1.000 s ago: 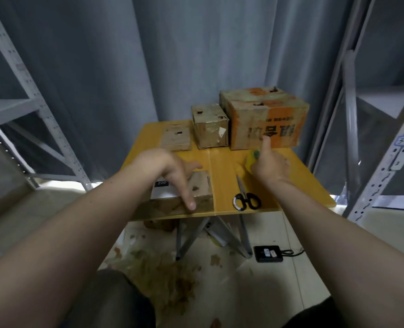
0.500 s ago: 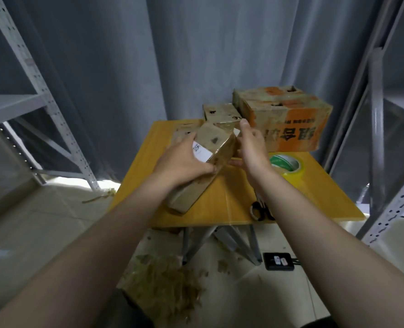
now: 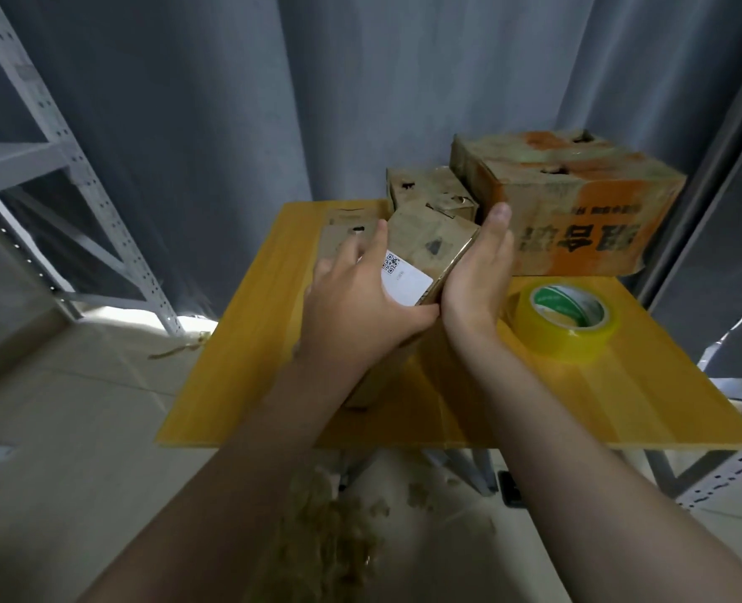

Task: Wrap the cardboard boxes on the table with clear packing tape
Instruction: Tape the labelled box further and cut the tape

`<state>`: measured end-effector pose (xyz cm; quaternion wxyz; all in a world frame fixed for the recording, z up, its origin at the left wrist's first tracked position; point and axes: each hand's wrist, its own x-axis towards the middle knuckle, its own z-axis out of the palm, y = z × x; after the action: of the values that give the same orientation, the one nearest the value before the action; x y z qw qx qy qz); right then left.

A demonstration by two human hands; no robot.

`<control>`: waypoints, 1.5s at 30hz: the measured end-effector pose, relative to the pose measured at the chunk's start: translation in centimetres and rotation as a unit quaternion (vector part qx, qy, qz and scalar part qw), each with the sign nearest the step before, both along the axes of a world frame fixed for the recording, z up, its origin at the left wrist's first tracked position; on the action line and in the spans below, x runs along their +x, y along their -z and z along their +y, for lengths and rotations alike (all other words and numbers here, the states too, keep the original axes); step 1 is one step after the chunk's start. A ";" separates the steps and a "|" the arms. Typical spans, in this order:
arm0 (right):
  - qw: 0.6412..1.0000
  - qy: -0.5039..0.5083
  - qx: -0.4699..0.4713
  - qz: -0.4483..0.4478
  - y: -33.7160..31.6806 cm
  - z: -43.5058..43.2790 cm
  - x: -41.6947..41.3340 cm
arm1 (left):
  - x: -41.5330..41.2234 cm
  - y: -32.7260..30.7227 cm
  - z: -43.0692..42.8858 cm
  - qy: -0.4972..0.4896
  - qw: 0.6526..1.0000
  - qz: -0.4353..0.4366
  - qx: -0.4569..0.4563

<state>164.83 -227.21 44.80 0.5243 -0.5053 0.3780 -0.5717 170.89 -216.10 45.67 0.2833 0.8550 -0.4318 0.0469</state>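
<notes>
A small worn cardboard box [image 3: 432, 241] with a white QR label is tilted up over the yellow table [image 3: 247, 385]. My left hand [image 3: 352, 306] grips its left side, fingers across the face and thumb under the near corner. My right hand [image 3: 478, 276] presses flat against its right edge with straight fingers. A roll of clear yellowish tape [image 3: 565, 324] with a green core lies on the table just right of my right wrist. Behind stand a large orange-printed box [image 3: 578, 202], a medium box [image 3: 426, 189] and a flat box [image 3: 343, 226].
Grey metal shelving stands at the left [image 3: 77, 176] and at the right [image 3: 730, 472]. A grey curtain hangs behind the table. Brown paper scraps [image 3: 330, 537] litter the floor below, and a small black device [image 3: 508, 489] lies under the table.
The small box came off the table's front and now sits upright between both hands. My right hand left the tape roll and slid from the box's top corner down along its right edge.
</notes>
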 end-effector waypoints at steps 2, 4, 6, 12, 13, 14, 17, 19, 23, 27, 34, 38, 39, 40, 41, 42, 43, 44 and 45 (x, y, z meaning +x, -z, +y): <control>0.999 0.032 -0.018 -0.013 0.6 -0.4 0.4 | 0.3 0.0 0.1 0.003 1.000 -0.007 -0.002; 0.997 0.064 -0.032 -0.001 1.2 -1.1 0.7 | 0.5 -0.1 0.2 0.012 1.000 -0.009 0.001; 0.994 0.094 -0.050 0.017 1.5 -1.7 0.5 | 0.8 -0.1 0.2 0.024 1.000 0.000 0.004; 0.992 0.088 -0.085 0.020 2.4 -2.6 -0.6 | 1.1 -0.2 0.4 0.046 0.997 0.053 0.019; 0.992 0.086 -0.088 0.026 2.6 -2.5 -0.9 | 1.1 -0.3 0.4 0.052 0.997 0.055 0.024; 0.992 0.083 -0.092 0.030 2.6 -2.4 -1.3 | 1.1 -0.4 0.5 0.060 0.996 0.058 0.026; 0.997 0.040 -0.061 0.038 2.0 -1.9 -2.0 | 1.5 -1.0 0.7 0.083 0.991 0.103 0.018; 0.999 -0.028 0.014 0.041 0.9 -1.6 -2.3 | 1.8 -1.6 0.9 0.108 0.974 0.197 -0.028; 0.977 -0.169 0.129 0.012 -0.8 -0.8 -2.8 | 2.5 -2.2 1.4 0.154 0.946 0.277 -0.064; 0.964 -0.209 0.161 -0.019 -0.5 -0.8 -2.5 | 3.2 -2.1 1.3 0.172 0.951 0.248 -0.072; 0.984 -0.121 0.120 -0.044 -0.2 -1.8 -1.5 | -0.7 -3.4 0.0 0.142 0.989 0.028 0.006; 0.986 -0.066 0.108 -0.106 -0.2 -2.6 -1.9 | -2.7 -3.0 -0.7 0.115 0.991 -0.057 -0.028; 0.986 -0.061 0.103 -0.115 0.0 -2.9 -2.0 | -3.1 -2.9 -0.7 0.114 0.990 -0.066 -0.042; 0.987 -0.061 0.093 -0.119 0.6 -3.6 -2.0 | -3.4 -2.8 -0.7 0.115 0.989 -0.070 -0.054; 0.988 -0.061 0.081 -0.112 0.8 -3.8 -2.1 | -3.6 -2.7 -0.7 0.119 0.989 -0.067 -0.062; 0.992 -0.055 0.068 -0.096 0.8 -3.8 -2.4 | -3.8 -2.8 -0.7 0.123 0.988 -0.059 -0.067; 0.994 -0.043 0.052 -0.081 0.6 -3.4 -2.7 | -3.8 -2.8 -0.6 0.130 0.988 -0.049 -0.070; 0.997 -0.023 0.036 -0.068 0.4 -3.1 -3.0 | -3.8 -2.9 -0.5 0.137 0.987 -0.038 -0.072; 0.998 -0.002 0.017 -0.062 0.4 -2.9 -3.2 | -3.7 -3.1 -0.3 0.144 0.987 -0.025 -0.072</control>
<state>161.65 -230.15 44.44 0.5565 -0.4607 0.3539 -0.5940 167.19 -216.44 48.72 0.3366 0.7601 -0.5528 0.0579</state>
